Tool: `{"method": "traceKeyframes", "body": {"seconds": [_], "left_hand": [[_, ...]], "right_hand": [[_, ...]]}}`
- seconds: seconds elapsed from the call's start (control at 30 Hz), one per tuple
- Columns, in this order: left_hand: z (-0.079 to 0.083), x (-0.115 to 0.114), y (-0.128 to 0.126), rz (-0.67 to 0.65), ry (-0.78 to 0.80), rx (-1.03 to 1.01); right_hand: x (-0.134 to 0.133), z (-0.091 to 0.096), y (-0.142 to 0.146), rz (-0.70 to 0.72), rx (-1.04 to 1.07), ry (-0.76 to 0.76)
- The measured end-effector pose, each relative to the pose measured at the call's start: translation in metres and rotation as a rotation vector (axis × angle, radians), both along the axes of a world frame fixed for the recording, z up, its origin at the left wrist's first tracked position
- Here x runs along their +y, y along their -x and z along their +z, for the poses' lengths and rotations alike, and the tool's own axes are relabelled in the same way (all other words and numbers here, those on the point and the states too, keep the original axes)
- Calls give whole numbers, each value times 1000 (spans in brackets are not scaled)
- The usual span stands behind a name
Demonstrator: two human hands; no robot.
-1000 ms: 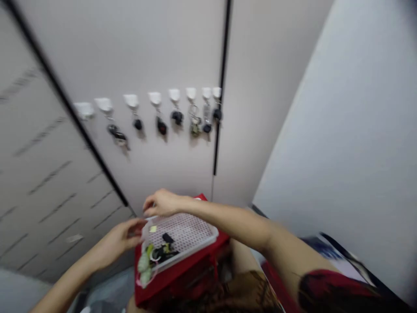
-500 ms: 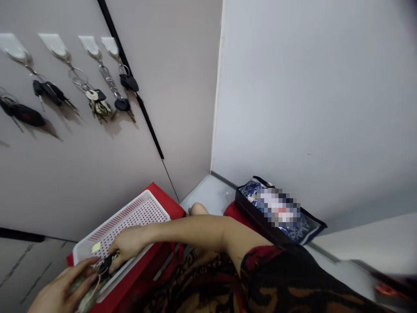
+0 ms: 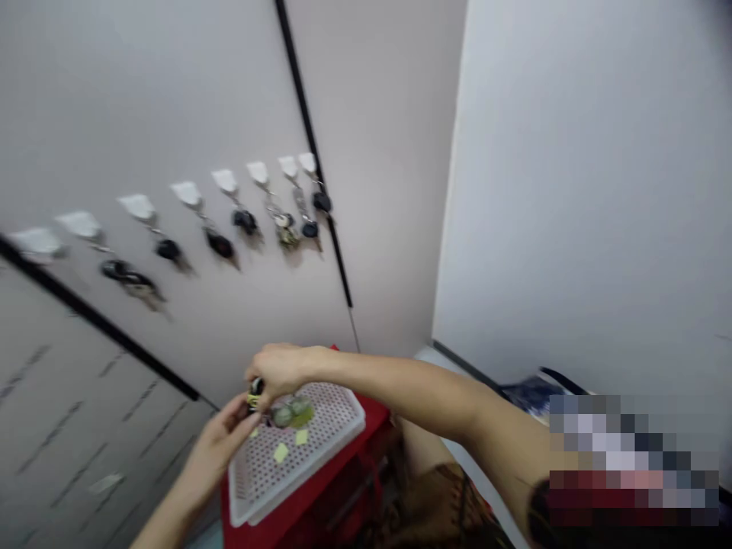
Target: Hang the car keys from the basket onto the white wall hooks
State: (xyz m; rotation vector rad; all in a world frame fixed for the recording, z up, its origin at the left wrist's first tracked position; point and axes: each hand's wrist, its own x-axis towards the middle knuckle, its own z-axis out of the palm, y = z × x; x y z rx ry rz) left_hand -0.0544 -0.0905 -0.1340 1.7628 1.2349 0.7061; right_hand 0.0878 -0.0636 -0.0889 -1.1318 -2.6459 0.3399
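Observation:
My right hand (image 3: 280, 367) is closed on a bunch of keys (image 3: 268, 404) with a green charm (image 3: 291, 413), held just above a white perforated tray (image 3: 337, 427). My left hand (image 3: 220, 442) comes up from the lower left, its fingers pinched at the same bunch. Two small yellow-green tags (image 3: 289, 446) lie in the tray. The tray rests on a red box (image 3: 320, 496). On the wall above hangs a row of white hooks (image 3: 188, 192), most carrying dark keys (image 3: 220, 244).
A black strip (image 3: 312, 145) runs down the wall beside the rightmost hook. A pale wall (image 3: 572, 191) closes the right side. A dark blue patterned bag (image 3: 529, 390) lies low on the right. My patterned clothing (image 3: 446, 511) fills the bottom edge.
Both hands have lifted the key bunch out of the tray, which now holds only the small tags. The camera has swung back left, bringing the full row of hooks into view.

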Motion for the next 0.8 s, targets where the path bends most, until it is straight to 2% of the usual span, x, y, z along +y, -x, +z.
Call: {"method": "traceKeyframes", "body": {"seconds": [0.07, 0.13, 0.2, 0.3, 0.43, 0.53, 0.6, 0.7, 0.8], "left_hand": [[-1, -1, -5, 5, 12, -138], [0, 4, -5, 82, -63, -232], [10, 10, -2, 171, -145, -303], [41, 17, 3, 269, -257, -373], [84, 29, 15, 339, -314, -490], [104, 43, 27, 379, -320, -652], [112, 54, 35, 407, -346, -747], [122, 69, 46, 453, -407, -842], [129, 82, 54, 471, -445, -892]], "right_hand": [[5, 11, -3, -14, 24, -21], [12, 24, -5, -47, 127, 0], [18, 39, -3, -85, 308, 52], [27, 64, 12, -104, 644, 160], [37, 93, 54, -64, 967, 206], [48, 107, 91, -132, 1094, 121], [58, 115, 111, -229, 1131, -25], [73, 124, 134, -310, 1068, -264], [85, 132, 148, -297, 922, -367]]}}
